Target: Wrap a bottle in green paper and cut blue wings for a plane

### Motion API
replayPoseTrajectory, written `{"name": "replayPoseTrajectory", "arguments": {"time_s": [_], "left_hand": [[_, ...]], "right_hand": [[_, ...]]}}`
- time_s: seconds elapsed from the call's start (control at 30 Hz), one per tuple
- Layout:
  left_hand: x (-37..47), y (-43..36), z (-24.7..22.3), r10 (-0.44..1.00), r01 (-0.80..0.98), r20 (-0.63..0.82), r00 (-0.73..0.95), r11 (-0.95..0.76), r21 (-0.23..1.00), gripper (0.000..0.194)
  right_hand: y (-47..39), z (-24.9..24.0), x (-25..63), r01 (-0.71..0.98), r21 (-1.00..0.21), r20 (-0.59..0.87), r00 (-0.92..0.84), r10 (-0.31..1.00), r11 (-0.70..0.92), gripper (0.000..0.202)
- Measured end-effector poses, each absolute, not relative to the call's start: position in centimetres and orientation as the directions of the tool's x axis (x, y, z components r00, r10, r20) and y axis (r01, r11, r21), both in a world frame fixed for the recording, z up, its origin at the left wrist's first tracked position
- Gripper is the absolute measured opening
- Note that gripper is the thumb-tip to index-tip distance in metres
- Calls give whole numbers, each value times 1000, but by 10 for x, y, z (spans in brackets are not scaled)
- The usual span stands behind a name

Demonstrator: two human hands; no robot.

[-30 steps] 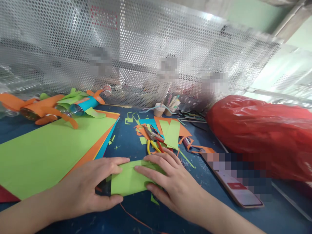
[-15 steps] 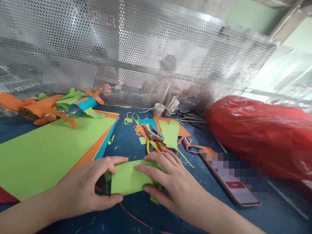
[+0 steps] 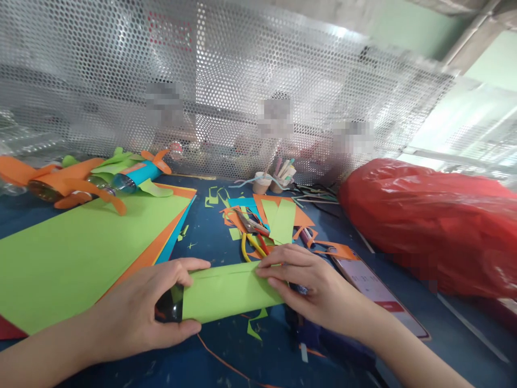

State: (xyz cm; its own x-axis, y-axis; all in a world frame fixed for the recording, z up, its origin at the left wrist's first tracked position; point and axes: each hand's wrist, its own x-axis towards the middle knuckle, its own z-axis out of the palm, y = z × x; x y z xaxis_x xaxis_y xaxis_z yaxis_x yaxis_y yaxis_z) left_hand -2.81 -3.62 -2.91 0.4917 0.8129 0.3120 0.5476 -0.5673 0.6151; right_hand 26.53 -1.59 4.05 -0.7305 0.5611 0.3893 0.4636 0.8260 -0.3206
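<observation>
A dark, clear plastic bottle (image 3: 174, 306) lies level before me, with a light green paper sheet (image 3: 230, 293) wrapped around it. My left hand (image 3: 161, 302) grips its bare left end, thumb below and fingers above. Near the right end, my right hand (image 3: 309, 275) has its fingers together, pressing the paper by the long overlap line on top. The bottle's right end is mostly hidden by that hand. Beneath my right forearm shows a dark blue object (image 3: 311, 334), partly covered, its kind unclear.
Stacked coloured sheets (image 3: 92, 242) lie left, with orange and blue paper-covered bottles (image 3: 137, 175) behind. Pliers (image 3: 250, 223), scissors with yellow handles (image 3: 244, 248) and paper scraps sit beyond my hands. A phone (image 3: 377, 285), red plastic bag (image 3: 420, 226) and pen cups (image 3: 262, 185) stand around.
My right hand has slid right along the green wrap and drawn its fingers together, uncovering more paper and the overlap line. The left hand keeps its grip on the bottle.
</observation>
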Motion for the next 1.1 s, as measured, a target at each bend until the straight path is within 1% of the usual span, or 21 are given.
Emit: {"name": "replayPoseTrajectory", "arguments": {"time_s": [0.1,0.17,0.27,0.33,0.4,0.47,0.5,0.53,0.6,0.63,0.67,0.73,0.8,0.83,0.87,0.9,0.93,1.0,1.03,1.1], "left_hand": [[-28,-36,-30,817,519,313,484,-556,649,25],[-28,-35,-31,821,503,323,471,-551,666,29],[-28,-33,-31,839,522,308,449,-526,671,49],[-28,-32,-29,850,553,305,430,-515,655,55],[-28,-31,-25,858,582,318,404,-509,634,52],[-29,-29,-21,864,590,334,377,-502,632,50],[-29,-28,-20,869,579,335,364,-493,649,49],[-30,-27,-18,876,558,329,353,-480,677,49],[-30,-23,-16,891,502,299,340,-441,744,50],[-30,-20,-15,899,480,277,339,-418,771,49],[-30,-16,-13,904,466,253,344,-399,790,49],[-31,-7,-6,907,438,207,366,-364,822,48],[-32,4,5,910,358,137,392,-288,888,46],[-32,10,11,915,281,85,393,-208,937,45],[-33,16,18,924,168,11,383,-81,982,44],[-34,21,24,925,39,-52,376,40,998,44],[-34,26,30,921,-92,-72,383,115,989,47],[-32,33,37,919,-318,-45,391,181,931,54],[-29,36,39,918,-393,-19,397,189,900,57],[-20,37,35,912,-475,45,409,170,863,65]], "right_hand": [[-15,41,269,468,-292,418,-722,551,834,22],[-13,40,273,476,-277,437,-711,550,835,23],[-8,38,280,490,-260,443,-705,554,832,21],[-3,37,283,528,-249,452,-679,579,812,21],[-1,36,286,608,-268,481,-588,651,747,24],[-1,37,286,671,-333,495,-473,729,662,22],[-3,38,286,670,-377,475,-453,754,640,22],[-5,39,285,649,-421,432,-471,769,634,32],[-11,41,282,600,-490,296,-567,768,632,68],[-14,42,280,596,-510,229,-601,765,621,80],[-16,41,278,608,-520,176,-610,772,600,83],[-18,40,276,644,-549,123,-569,813,533,77],[-15,37,275,635,-637,90,-502,860,437,70],[-13,36,275,613,-696,63,-467,882,374,68],[-10,35,276,581,-755,34,-429,903,305,67],[-8,34,277,537,-811,3,-392,920,232,65],[-5,34,278,483,-862,-32,-360,932,157,63],[-3,33,278,341,-940,-110,-311,944,3,61],[-4,33,277,256,-964,-146,-295,944,-70,59],[-6,32,274,86,-979,-201,-273,941,-184,54]]}}
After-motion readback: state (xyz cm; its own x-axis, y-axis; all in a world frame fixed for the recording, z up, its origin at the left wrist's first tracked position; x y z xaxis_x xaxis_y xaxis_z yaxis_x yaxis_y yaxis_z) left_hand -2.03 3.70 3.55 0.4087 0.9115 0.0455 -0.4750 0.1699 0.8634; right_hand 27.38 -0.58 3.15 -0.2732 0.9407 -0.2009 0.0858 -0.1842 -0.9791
